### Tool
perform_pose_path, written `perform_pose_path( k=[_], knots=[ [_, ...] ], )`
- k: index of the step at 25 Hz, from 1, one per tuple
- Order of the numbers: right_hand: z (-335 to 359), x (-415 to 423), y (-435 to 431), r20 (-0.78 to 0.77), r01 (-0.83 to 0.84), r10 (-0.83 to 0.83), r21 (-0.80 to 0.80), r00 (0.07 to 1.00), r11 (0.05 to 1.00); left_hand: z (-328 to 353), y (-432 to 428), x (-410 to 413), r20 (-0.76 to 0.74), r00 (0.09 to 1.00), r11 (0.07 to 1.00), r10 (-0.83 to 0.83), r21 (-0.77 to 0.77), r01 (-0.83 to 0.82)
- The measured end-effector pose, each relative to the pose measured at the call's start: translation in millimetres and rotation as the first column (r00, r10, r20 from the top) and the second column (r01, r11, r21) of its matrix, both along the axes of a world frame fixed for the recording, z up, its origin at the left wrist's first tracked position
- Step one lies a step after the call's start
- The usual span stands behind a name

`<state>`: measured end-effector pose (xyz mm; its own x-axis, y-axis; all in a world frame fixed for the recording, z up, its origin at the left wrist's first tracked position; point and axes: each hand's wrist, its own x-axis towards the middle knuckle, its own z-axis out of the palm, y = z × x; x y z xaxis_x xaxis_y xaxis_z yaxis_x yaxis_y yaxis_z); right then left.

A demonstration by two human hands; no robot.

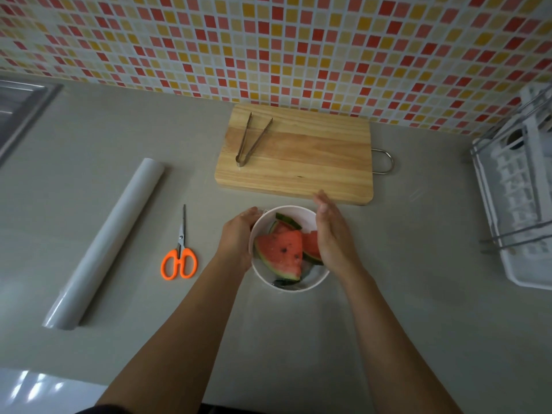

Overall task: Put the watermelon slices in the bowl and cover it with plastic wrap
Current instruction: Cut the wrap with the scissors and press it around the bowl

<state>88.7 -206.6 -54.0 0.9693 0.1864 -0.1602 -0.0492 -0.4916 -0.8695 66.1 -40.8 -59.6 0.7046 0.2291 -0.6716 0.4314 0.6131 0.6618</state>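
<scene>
The right hand [331, 240] is covering the 3 o'clock rim of the bowl [286, 286] and part of a watermelon slice [310, 245]. The left hand [237, 237] is hiding the 9 o'clock wall. Plastic wrap over the bowl is showing only as faint glare, too thin to confirm. The sink [21, 106] at 9 o'clock and the dish rack [513, 186] at 3 o'clock are running off the frame.

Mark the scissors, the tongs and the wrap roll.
scissors [181, 239]: head view, on the pivot.
tongs [245, 137]: head view, on the left leg.
wrap roll [109, 243]: head view, midway along the tube.
</scene>
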Motion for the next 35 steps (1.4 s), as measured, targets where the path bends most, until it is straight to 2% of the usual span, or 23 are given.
perform_pose_path(
  k=[2,4,6,8,10,13,14,16,17,19,21,23,24,25,27,28,31,33,35],
  knots=[
    [-0.8,3.7,1.3,-0.091,0.003,0.01,0.146,0.996,0.989,-1.2,-1.1,1.8,-0.014,0.999,0.998,0.035,-0.042,-0.036],
    [-2.2,4.2,3.3,-0.136,0.057,-0.035,0.161,0.99,0.985,-2.3,-0.7,2.4,-0.082,0.992,0.995,0.096,-0.009,-0.097],
    [-1.8,4.3,4.8,-0.153,0.116,-0.093,0.149,0.984,0.982,-5.4,1.1,1.0,-0.103,0.987,0.987,0.123,0.117,-0.111],
    [-0.4,6.1,5.7,-0.196,0.165,-0.135,0.144,0.971,0.976,-10.4,4.4,-1.1,-0.11,0.99,0.941,0.084,0.335,-0.042],
    [0.4,7.5,6.6,-0.227,0.182,-0.156,0.102,0.961,0.978,-11.9,10.9,-1.7,-0.153,0.988,0.83,0.014,0.553,0.074],
    [-0.8,8.0,7.8,-0.224,0.173,-0.166,0.014,0.96,0.985,-12.1,19.7,-2.7,-0.217,0.971,0.62,-0.096,0.75,0.229],
    [-1.4,7.8,7.2,-0.221,0.161,-0.156,0.005,0.963,0.987,-12.8,21.8,-4.9,-0.223,0.969,0.526,-0.104,0.815,0.244],
    [-0.9,8.3,4.0,-0.201,0.145,-0.138,0.021,0.97,0.989,-13.1,26.3,-9.7,-0.143,0.984,0.345,-0.102,0.923,0.17],
    [0.4,9.5,1.2,-0.183,0.16,-0.149,0.049,0.972,0.986,-11.8,30.0,-10.7,-0.083,0.992,0.297,-0.093,0.949,0.107],
    [4.6,12.1,-4.5,-0.152,0.198,-0.177,0.13,0.972,0.972,-6.0,39.8,-9.1,-0.033,0.998,0.311,-0.055,0.949,0.049],
    [5.8,12.8,-7.3,-0.137,0.168,-0.143,0.189,0.98,0.968,0.5,46.1,-9.3,-0.071,0.997,0.331,-0.002,0.941,0.068],
    [2.9,9.3,-5.0,-0.116,0.11,-0.086,0.219,0.99,0.969,9.1,43.1,-15.4,0.045,0.998,0.334,-0.044,0.942,-0.028],
    [0.7,7.0,-2.6,-0.106,0.094,-0.07,0.237,0.992,0.967,14.8,37.4,-18.9,0.17,0.972,0.37,-0.163,0.924,-0.099],
    [-1.9,5.1,0.0,-0.101,0.092,-0.068,0.258,0.993,0.962,18.4,30.2,-21.0,0.27,0.903,0.417,-0.335,0.902,-0.115],
    [-6.9,2.8,4.0,-0.124,0.114,-0.081,0.289,0.989,0.95,14.4,18.6,-21.2,0.281,0.731,0.441,-0.622,0.897,0.03],
    [-8.2,2.5,5.4,-0.146,0.13,-0.089,0.301,0.985,0.945,9.4,16.3,-19.7,0.237,0.693,0.448,-0.68,0.884,0.137],
    [-10.3,4.6,7.4,-0.209,0.191,-0.129,0.313,0.969,0.93,-4.4,14.9,-18.1,0.18,0.756,0.613,-0.63,0.712,0.342],
    [-11.0,6.0,8.4,-0.22,0.219,-0.155,0.31,0.963,0.925,-9.5,13.9,-17.6,0.196,0.806,0.72,-0.558,0.597,0.353],
    [-12.4,6.1,9.6,-0.222,0.243,-0.179,0.311,0.958,0.919,-11.0,11.9,-15.6,0.204,0.838,0.779,-0.506,0.525,0.343]
  ],
)
